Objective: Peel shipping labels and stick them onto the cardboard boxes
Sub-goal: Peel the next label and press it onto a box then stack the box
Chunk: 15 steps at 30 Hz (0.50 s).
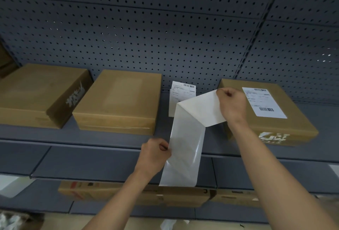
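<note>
Nearest on my feed are two bare forearms reaching up from the bottom edge, the left one (117, 204) and the right one (275, 171). The left hand (154, 153) is curled and pinches the left edge of a glossy backing strip (185, 149), which hangs in front of the shelf (110, 138). The right hand (232, 104), higher and further right, has its fingers closed around the top edge of a white label (200, 107). That label bends away from the strip's upper end toward the right, blank side facing me; I can't tell how much of it is stuck to the strip.

Three cardboard boxes lie flat on the shelf. The right box (286, 125) sits just behind the right hand and carries a printed label (264, 102) with barcodes on its top. The middle box (121, 97) and the left box (36, 90) lie well to the left, close beside each other. Between the middle and right boxes, a small stack of printed labels (180, 88) leans against the grey pegboard (146, 28); the peeled label hides part of it. Below, on a lower shelf, more cardboard boxes (128, 193) lie behind the left forearm.
</note>
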Available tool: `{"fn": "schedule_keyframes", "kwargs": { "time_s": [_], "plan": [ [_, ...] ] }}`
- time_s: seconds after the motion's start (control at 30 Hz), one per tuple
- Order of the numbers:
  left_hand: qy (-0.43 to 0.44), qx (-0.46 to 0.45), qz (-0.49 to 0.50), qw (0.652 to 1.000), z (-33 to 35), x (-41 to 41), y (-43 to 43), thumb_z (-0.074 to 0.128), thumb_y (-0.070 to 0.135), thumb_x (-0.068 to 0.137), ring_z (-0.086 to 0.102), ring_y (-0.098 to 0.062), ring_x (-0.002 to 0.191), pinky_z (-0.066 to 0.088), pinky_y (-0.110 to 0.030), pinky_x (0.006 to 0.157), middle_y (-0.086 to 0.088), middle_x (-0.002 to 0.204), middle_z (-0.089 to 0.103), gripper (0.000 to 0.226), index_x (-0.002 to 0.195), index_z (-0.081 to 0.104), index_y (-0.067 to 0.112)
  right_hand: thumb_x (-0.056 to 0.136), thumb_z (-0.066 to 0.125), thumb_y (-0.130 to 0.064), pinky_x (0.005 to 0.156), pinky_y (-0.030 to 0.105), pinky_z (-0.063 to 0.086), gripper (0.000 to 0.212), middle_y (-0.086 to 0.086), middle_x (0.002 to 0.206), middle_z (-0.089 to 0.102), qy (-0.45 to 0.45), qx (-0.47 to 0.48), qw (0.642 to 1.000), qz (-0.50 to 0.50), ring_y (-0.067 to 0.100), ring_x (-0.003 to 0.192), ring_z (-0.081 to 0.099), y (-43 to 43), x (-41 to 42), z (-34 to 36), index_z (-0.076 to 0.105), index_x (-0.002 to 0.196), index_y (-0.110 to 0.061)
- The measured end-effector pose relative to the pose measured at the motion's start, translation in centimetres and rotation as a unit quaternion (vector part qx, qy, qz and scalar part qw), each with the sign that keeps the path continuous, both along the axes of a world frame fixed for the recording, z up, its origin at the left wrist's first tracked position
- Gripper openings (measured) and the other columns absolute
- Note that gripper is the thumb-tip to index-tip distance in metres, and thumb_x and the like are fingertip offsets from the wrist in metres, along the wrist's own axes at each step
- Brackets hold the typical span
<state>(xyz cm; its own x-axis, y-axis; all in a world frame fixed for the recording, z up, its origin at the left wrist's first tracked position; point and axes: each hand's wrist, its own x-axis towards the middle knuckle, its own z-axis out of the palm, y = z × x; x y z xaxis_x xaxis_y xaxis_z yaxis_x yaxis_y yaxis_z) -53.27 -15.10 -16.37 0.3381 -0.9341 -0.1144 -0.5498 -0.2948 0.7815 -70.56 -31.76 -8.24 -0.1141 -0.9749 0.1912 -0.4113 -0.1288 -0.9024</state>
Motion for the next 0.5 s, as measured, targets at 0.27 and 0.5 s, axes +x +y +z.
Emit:
{"fn": "schedule_keyframes", "kwargs": {
  "time_s": [0.27, 0.5],
  "plan": [
    [-0.007, 0.038, 0.000, 0.999, 0.2, 0.7, 0.5, 0.068, 0.012, 0.084, 0.061, -0.001, 0.062, 0.041, -0.005, 0.048, 0.008, 0.067, 0.068, 0.012, 0.075, 0.074, 0.016, 0.094, 0.053, -0.017, 0.068, 0.030, 0.038, 0.029, 0.024, 0.081, 0.055, -0.005, -0.012, 1.000, -0.026, 0.018, 0.076, 0.046, -1.0, -1.8, 1.4, 0.064, 0.090, 0.010],
    [-0.004, 0.069, 0.003, 0.998, 0.5, 1.4, 0.9, 0.068, 0.013, 0.084, 0.060, -0.005, 0.058, 0.042, -0.010, 0.046, -0.007, 0.074, 0.073, 0.012, 0.077, 0.075, 0.007, 0.094, 0.052, -0.017, 0.069, 0.028, 0.037, 0.026, 0.006, 0.073, 0.052, -0.021, -0.016, 0.998, -0.061, 0.017, 0.075, 0.044, -1.8, -3.3, 1.6, 0.061, 0.081, 0.004]
  ]
}}
